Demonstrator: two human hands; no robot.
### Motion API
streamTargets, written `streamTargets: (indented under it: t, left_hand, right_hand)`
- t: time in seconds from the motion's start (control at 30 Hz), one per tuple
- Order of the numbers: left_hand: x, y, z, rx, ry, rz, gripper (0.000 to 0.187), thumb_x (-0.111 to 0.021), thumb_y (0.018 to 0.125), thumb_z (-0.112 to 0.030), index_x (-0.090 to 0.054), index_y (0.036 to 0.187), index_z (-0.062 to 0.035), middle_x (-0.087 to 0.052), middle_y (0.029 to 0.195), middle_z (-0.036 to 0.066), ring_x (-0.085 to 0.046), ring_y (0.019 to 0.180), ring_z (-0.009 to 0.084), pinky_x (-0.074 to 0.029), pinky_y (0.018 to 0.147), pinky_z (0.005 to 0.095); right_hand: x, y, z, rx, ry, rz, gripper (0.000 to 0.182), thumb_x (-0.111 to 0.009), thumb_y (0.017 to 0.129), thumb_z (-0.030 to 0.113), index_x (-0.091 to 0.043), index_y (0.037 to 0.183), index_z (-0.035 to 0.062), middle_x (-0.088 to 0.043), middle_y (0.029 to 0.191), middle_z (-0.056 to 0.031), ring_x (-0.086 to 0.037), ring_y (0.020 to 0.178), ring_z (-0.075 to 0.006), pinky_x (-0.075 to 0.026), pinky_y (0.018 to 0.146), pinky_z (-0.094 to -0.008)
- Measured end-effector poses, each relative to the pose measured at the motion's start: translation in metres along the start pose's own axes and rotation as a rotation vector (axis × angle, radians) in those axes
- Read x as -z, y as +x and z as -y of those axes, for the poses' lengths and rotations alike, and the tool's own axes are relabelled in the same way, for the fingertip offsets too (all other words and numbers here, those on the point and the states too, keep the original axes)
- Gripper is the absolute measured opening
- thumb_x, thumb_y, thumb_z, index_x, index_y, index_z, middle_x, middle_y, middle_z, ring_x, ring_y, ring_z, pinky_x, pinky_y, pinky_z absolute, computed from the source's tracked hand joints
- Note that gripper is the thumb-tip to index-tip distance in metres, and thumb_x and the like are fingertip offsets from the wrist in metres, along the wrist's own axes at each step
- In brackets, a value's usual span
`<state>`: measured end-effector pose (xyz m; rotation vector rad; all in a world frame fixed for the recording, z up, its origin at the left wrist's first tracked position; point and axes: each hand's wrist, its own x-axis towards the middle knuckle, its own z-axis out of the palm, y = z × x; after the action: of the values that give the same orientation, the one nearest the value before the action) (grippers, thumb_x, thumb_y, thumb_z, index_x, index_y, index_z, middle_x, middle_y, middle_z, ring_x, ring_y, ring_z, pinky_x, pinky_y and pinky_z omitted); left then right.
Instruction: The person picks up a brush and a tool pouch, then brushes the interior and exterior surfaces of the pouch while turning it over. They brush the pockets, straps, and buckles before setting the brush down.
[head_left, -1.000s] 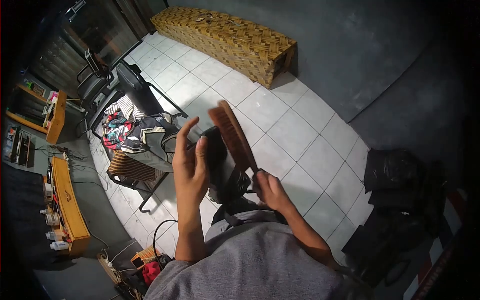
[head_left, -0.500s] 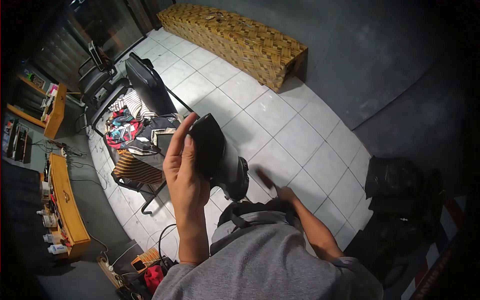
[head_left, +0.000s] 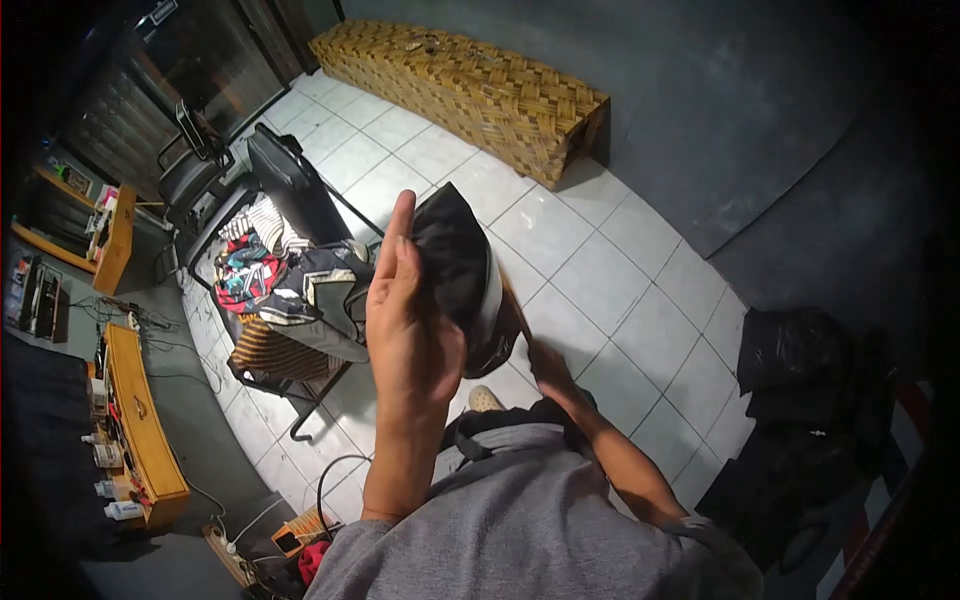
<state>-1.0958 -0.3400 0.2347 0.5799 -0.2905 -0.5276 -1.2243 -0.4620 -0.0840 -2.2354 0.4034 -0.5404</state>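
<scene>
My left hand [head_left: 405, 335] is raised in front of my chest. Its thumb and a finger point up, and the other fingers are hidden behind a black and grey cap-shaped item [head_left: 455, 255] that it holds up. A pale band runs down the item's right side. Lower and to the right, my right hand [head_left: 552, 370] is closed on a narrow brown brush-like tool [head_left: 516, 305]. The tool reaches up along the item's right edge, and its far end is partly hidden behind it.
Left of my hands, a black chair [head_left: 290, 175] stands by a pile of clothes [head_left: 270, 275]. A woven-pattern bench [head_left: 470, 90] lines the far wall. Wooden shelves [head_left: 145, 420] with bottles hang at left, near cables. Black bags [head_left: 800, 365] lie at right on the tiled floor [head_left: 640, 290].
My left hand has moved right and turned the item so its folded black side shows. My right hand has come up and left, bringing the brown tool against the item's edge.
</scene>
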Motion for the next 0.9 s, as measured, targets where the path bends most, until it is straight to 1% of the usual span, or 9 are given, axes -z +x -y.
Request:
streamTargets:
  t: [0.13,0.23,0.3,0.47,0.63,0.67,0.73,0.8,0.9]
  left_hand:
    - [-0.019,-0.007,0.006,0.073,-0.112,0.05,0.045,-0.039,0.095,-0.014,-0.026,0.136,-0.0014,-0.054,0.117,0.014,-0.056,0.106,0.0212,-0.047,0.093,0.0354]
    - [-0.019,-0.009,0.018,-0.055,-0.016,-0.024,0.044,-0.039,0.095,-0.014,-0.028,0.136,-0.0031,-0.054,0.116,0.012,-0.056,0.105,0.0183,-0.047,0.092,0.0346]
    - [-0.027,-0.013,0.03,-0.117,0.135,-0.134,0.041,-0.04,0.095,-0.014,-0.033,0.134,-0.0035,-0.056,0.11,0.006,-0.055,0.099,0.0111,-0.044,0.091,0.0287]
    - [-0.021,-0.022,0.102,-0.181,0.132,-0.313,0.042,-0.041,0.096,-0.017,-0.033,0.134,-0.0033,-0.055,0.106,0.005,-0.054,0.095,0.0119,-0.041,0.089,0.0259]
    - [-0.053,-0.032,0.137,-0.157,0.051,-0.271,0.042,-0.04,0.096,-0.02,-0.032,0.134,-0.004,-0.052,0.116,0.008,-0.052,0.104,0.0148,-0.039,0.095,0.0294]
    - [-0.055,-0.031,0.138,-0.149,0.032,-0.255,0.042,-0.04,0.096,-0.019,-0.032,0.134,-0.0042,-0.051,0.117,0.008,-0.051,0.105,0.014,-0.038,0.096,0.0293]
    - [-0.068,-0.031,0.135,-0.148,0.037,-0.224,0.041,-0.04,0.096,-0.019,-0.033,0.133,-0.0043,-0.051,0.117,0.007,-0.051,0.106,0.0133,-0.038,0.097,0.0288]
    - [-0.078,-0.034,0.133,-0.155,0.05,-0.207,0.041,-0.041,0.095,-0.018,-0.033,0.133,-0.0045,-0.051,0.118,0.007,-0.051,0.107,0.0126,-0.038,0.097,0.0282]
    - [-0.095,-0.037,0.134,-0.171,0.034,-0.223,0.039,-0.039,0.096,-0.018,-0.035,0.133,-0.0042,-0.051,0.12,0.006,-0.049,0.11,0.0121,-0.038,0.098,0.0273]
  right_hand:
    - [0.002,-0.06,-0.116,-0.375,-0.526,0.967,0.029,-0.036,0.089,0.018,-0.054,0.105,0.0026,-0.06,0.096,-0.0205,-0.059,0.082,-0.0392,-0.048,0.067,-0.0472]
    - [0.003,-0.061,-0.142,-0.304,-0.475,0.826,0.034,-0.037,0.091,0.028,-0.056,0.1,0.0018,-0.062,0.088,-0.0188,-0.06,0.07,-0.0323,-0.047,0.058,-0.044]
    - [0.035,-0.041,-0.074,-1.04,0.516,0.376,0.049,-0.036,0.091,0.05,-0.053,0.085,0.0047,-0.042,0.054,0.0007,-0.039,0.042,-0.0125,-0.034,0.04,-0.0301]
    - [0.163,-0.002,0.086,-0.459,0.688,0.188,0.043,-0.035,0.094,0.039,-0.045,0.079,0.0,-0.044,0.062,-0.0046,-0.043,0.053,-0.0138,-0.038,0.049,-0.0304]
    - [0.169,-0.023,0.057,-0.222,0.58,0.25,0.022,-0.039,0.092,0.022,-0.049,0.087,0.0024,-0.044,0.066,-0.0036,-0.041,0.052,-0.0108,-0.039,0.05,-0.0261]
    - [0.143,-0.029,0.018,-0.099,0.473,0.053,0.018,-0.044,0.086,0.015,-0.051,0.096,0.0012,-0.053,0.075,-0.0107,-0.052,0.056,-0.0223,-0.044,0.055,-0.0344]
    - [0.12,-0.046,-0.064,-0.017,0.087,0.162,0.026,-0.047,0.079,0.012,-0.052,0.103,0.0032,-0.06,0.085,-0.017,-0.06,0.074,-0.0343,-0.046,0.064,-0.0424]
    - [0.123,-0.064,-0.119,-0.5,-0.215,0.742,0.034,-0.047,0.078,0.015,-0.052,0.111,0.0063,-0.061,0.092,-0.0196,-0.059,0.088,-0.0372,-0.047,0.071,-0.0436]
    - [0.106,-0.125,-0.221,-0.378,-0.354,1.059,0.032,-0.055,0.074,0.015,-0.058,0.105,0.0057,-0.062,0.095,-0.019,-0.06,0.093,-0.0329,-0.048,0.074,-0.042]
